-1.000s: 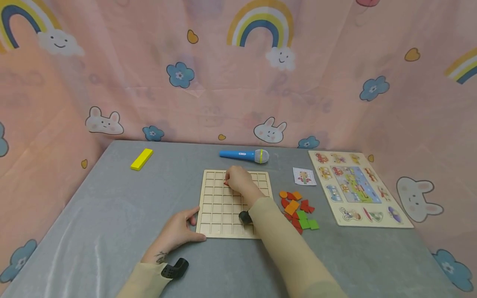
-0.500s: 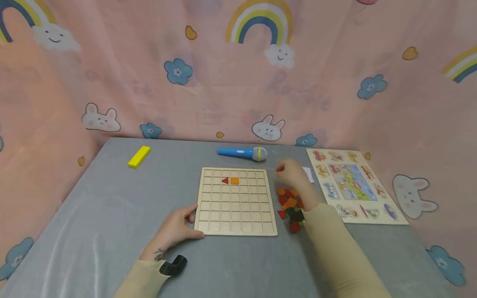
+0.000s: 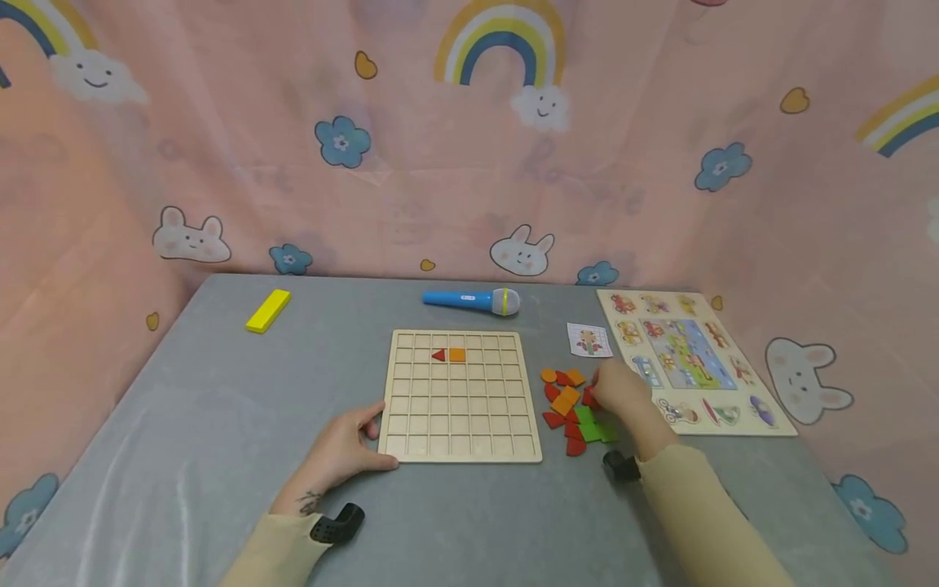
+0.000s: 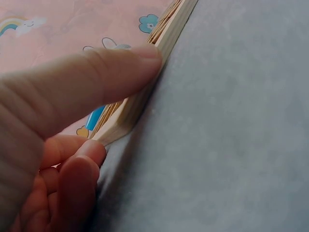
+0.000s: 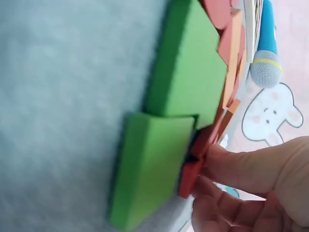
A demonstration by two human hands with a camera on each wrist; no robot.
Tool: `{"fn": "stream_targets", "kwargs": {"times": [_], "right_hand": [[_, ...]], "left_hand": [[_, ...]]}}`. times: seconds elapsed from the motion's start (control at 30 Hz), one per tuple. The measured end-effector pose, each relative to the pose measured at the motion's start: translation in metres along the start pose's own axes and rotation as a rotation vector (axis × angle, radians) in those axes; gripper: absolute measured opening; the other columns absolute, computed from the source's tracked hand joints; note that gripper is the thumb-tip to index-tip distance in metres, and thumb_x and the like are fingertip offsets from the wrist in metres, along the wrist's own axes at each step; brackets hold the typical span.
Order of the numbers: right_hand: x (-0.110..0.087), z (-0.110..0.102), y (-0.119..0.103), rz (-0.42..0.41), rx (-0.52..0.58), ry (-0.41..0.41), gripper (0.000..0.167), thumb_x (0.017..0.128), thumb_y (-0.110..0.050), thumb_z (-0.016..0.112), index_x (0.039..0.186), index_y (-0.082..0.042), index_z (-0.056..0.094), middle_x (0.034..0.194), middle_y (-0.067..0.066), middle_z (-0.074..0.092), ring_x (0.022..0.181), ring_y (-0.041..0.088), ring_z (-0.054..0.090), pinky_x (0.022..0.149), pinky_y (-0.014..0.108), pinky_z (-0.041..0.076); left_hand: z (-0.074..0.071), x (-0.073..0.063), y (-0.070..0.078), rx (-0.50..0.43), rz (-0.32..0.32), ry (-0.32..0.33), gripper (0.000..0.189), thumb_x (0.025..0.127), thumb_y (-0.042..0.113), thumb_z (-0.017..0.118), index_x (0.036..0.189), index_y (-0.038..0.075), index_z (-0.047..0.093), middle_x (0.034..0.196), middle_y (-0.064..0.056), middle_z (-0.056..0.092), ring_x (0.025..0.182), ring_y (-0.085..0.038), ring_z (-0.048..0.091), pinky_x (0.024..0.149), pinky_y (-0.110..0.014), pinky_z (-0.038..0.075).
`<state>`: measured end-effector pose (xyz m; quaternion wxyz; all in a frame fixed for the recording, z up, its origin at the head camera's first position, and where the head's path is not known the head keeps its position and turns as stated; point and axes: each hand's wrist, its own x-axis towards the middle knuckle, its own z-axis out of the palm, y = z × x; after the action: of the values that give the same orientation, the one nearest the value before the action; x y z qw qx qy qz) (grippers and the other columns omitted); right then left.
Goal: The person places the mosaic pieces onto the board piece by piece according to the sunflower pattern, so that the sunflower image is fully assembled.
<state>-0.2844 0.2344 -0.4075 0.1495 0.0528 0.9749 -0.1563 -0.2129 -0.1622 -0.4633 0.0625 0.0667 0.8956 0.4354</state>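
Note:
A wooden grid board [image 3: 462, 416] lies mid-table, with a red triangle [image 3: 438, 355] and an orange square [image 3: 457, 355] side by side in its upper cells. My left hand [image 3: 333, 452] holds the board's near left corner, thumb along the front edge and fingers at the left side. To the board's right is a loose pile of red, orange and green pieces. There my right hand [image 3: 627, 399] pinches a red piece [image 5: 189, 178] between thumb and fingers; its full shape is hidden. Green squares [image 5: 154, 164] lie beside it in the right wrist view.
A small picture card [image 3: 589, 340] lies behind the pile. The wooden picture puzzle [image 3: 693, 355] stands close on its right. A blue toy microphone [image 3: 469, 302] lies beyond the board, a yellow block [image 3: 268, 311] at back left. A pink printed cloth [image 3: 411, 204] hangs behind the table.
My right hand has left the board, uncovering the red triangle and orange square, passed over the picture card and come down at the pile's right side. My left hand stays at the board's corner.

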Motion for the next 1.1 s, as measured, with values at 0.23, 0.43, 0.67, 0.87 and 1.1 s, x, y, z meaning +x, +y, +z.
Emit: {"fn": "stream_targets", "kwargs": {"times": [0.23,0.43,0.67,0.87,1.1], "right_hand": [[-0.002,0.002,0.001,0.019,0.034,0.038,0.013,0.081,-0.010,0.058,0.089,-0.001,0.064,0.081,0.010,0.059,0.071,0.023,0.052,0.061,0.034,0.041],[-0.001,-0.007,-0.024,-0.019,0.194,0.098,0.012,0.083,-0.013,0.057,0.083,-0.001,0.060,0.076,0.009,0.055,0.064,0.020,0.050,0.052,0.028,0.040],[0.017,0.001,-0.086,-0.123,0.459,0.077,0.015,0.085,-0.009,0.060,0.093,0.004,0.061,0.075,0.010,0.061,0.061,0.016,0.056,0.055,0.027,0.046],[0.037,0.019,-0.127,-0.109,0.663,0.008,0.016,0.084,-0.003,0.062,0.097,0.007,0.063,0.081,0.011,0.063,0.060,0.011,0.061,0.063,0.029,0.053],[0.053,0.041,-0.143,-0.084,0.666,0.022,0.007,0.082,-0.002,0.065,0.085,0.004,0.066,0.062,0.005,0.060,0.052,0.011,0.053,0.049,0.022,0.045]], "left_hand": [[0.000,0.000,0.000,-0.004,-0.001,0.001,0.092,0.052,0.015,0.089,0.134,0.003,0.048,0.077,0.001,0.049,0.052,-0.010,0.039,0.048,-0.023,0.033],[0.000,-0.001,0.001,-0.002,0.010,0.011,0.092,0.052,0.014,0.089,0.134,0.002,0.048,0.077,0.001,0.049,0.052,-0.010,0.038,0.048,-0.023,0.032],[0.001,-0.001,0.001,-0.009,-0.004,0.012,0.091,0.052,0.014,0.089,0.134,0.004,0.049,0.077,0.001,0.049,0.052,-0.010,0.037,0.047,-0.023,0.032],[0.001,-0.001,0.000,-0.004,0.000,0.016,0.091,0.053,0.014,0.089,0.134,0.004,0.049,0.077,0.001,0.049,0.051,-0.010,0.037,0.047,-0.023,0.032],[0.001,-0.001,-0.001,-0.016,-0.002,0.014,0.090,0.053,0.014,0.089,0.134,0.006,0.049,0.077,0.001,0.049,0.051,-0.010,0.038,0.047,-0.024,0.032]]}}
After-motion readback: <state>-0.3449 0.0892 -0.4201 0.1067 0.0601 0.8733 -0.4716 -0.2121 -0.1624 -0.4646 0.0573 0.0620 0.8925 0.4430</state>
